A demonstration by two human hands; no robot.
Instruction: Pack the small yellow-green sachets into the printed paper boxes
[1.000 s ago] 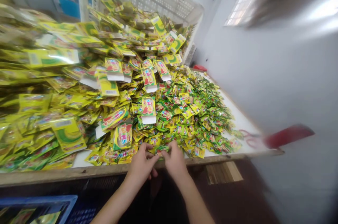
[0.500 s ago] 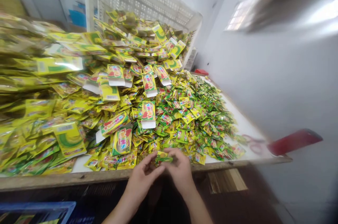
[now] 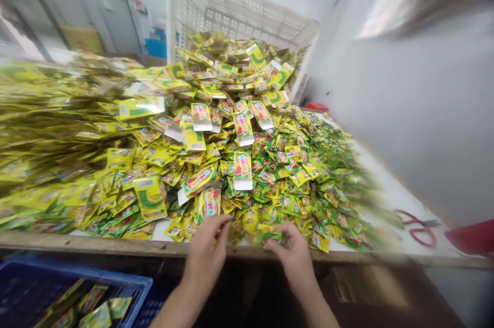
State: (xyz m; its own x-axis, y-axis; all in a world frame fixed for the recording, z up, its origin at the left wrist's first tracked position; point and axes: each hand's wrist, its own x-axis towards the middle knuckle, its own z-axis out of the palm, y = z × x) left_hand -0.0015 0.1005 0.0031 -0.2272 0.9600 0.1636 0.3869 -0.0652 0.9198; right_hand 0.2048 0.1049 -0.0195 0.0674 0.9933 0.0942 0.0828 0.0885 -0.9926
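My right hand (image 3: 295,253) is closed on small yellow-green candy packets (image 3: 272,235) at the table's front edge, pinched between thumb and fingers. To its left, my left hand (image 3: 208,245) has its thumb and forefinger slightly apart, with nothing visible between them. Its other fingers are partly hidden; they reach the lower end of a small printed box (image 3: 210,202), and I cannot tell whether they touch it. Another box with a white open flap (image 3: 242,169) lies just beyond, on a wide heap of loose candy packets (image 3: 297,204).
Behind the heap a tilted white plastic crate (image 3: 247,3) spills more flat boxes. Red-handled scissors (image 3: 420,227) and a red object (image 3: 471,238) lie at the right of the white tabletop (image 3: 389,184). Below the edge at left, a blue crate (image 3: 127,279) holds several packets.
My hands have moved apart. The right keeps the packets while the left has let go and shifted toward the boxes. The view has swung left, showing more of the blue crate.
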